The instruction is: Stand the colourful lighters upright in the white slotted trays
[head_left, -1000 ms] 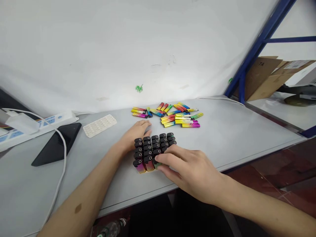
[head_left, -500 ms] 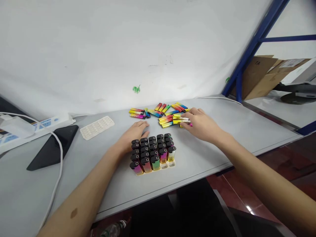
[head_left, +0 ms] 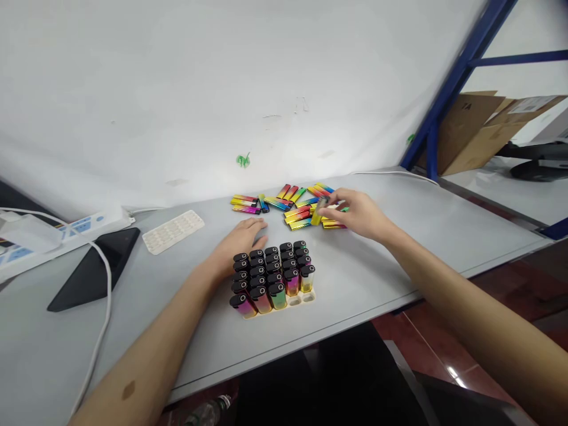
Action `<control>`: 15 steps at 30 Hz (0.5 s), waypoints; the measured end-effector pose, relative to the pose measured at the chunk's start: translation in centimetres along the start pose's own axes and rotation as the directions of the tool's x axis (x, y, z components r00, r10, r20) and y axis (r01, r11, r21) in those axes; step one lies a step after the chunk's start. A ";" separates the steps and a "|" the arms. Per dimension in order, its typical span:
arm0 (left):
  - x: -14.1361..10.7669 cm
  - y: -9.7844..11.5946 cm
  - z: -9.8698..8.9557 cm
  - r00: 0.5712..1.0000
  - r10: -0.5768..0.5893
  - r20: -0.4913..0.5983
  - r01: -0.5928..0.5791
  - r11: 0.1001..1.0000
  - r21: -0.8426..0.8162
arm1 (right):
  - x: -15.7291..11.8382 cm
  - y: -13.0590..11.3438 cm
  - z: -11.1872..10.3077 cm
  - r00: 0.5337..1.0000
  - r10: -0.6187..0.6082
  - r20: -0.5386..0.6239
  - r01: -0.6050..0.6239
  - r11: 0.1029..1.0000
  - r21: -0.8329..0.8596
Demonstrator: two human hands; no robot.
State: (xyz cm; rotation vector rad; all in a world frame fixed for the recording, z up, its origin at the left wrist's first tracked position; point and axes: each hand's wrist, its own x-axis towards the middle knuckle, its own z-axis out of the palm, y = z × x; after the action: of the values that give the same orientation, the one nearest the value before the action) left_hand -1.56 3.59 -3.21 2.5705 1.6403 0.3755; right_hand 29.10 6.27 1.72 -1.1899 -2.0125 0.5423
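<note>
Between the thumb and fingers of my right hand (head_left: pixel 359 214) is a yellow lighter (head_left: pixel 318 212), raised and tilted above a loose pile of shiny multicoloured lighters (head_left: pixel 298 214). My left hand (head_left: pixel 242 241) rests on the table with its fingers stretched out, just behind a tray of upright lighters. That cream tray (head_left: pixel 302 299) holds rows of black-topped lighters (head_left: pixel 266 278); two holes at its front right corner have no lighter in them. A second cream tray (head_left: pixel 173 232) with hollows lies flat to the left of my left hand.
At the left are a dark phone or tablet (head_left: pixel 95 269), a white power strip (head_left: pixel 84 231) and a white cable (head_left: pixel 107 284). A white wall (head_left: pixel 199 106) closes off the back. Blue shelf posts (head_left: pixel 448 89) and cardboard boxes (head_left: pixel 477 133) stand at the right.
My right hand has picked up the yellow lighter from the pile and tipped it more upright. My left hand has stayed in place.
</note>
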 end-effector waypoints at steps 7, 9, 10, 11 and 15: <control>0.0 -0.3 0.2 1.000 0.002 -0.017 -0.002 1.000 -0.012 | 2.1 -3.0 3.0 0.971 0.198 0.135 -0.227 0.582 0.781; 0.0 -0.3 0.2 1.000 0.000 -0.020 0.000 1.000 -0.009 | 2.1 -3.1 3.8 0.962 0.222 0.162 -0.257 0.525 0.811; 0.0 -0.3 0.2 1.000 0.003 -0.020 -0.003 1.000 -0.005 | 2.0 -3.1 4.1 0.958 0.222 0.180 -0.272 0.518 0.811; 0.0 -0.3 0.2 1.000 0.004 -0.020 -0.004 1.000 0.000 | 1.9 -3.0 4.3 0.955 0.217 0.202 -0.288 0.514 0.808; 0.1 -0.3 0.2 1.000 0.000 -0.009 0.000 1.000 0.007 | 1.1 -2.5 4.7 0.946 0.214 0.245 -0.322 0.514 0.795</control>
State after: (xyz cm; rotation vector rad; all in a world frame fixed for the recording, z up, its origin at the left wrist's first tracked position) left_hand -1.77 3.80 -3.45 2.5769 1.6475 0.3824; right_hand 23.74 6.06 0.70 -0.8389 -1.3072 1.5587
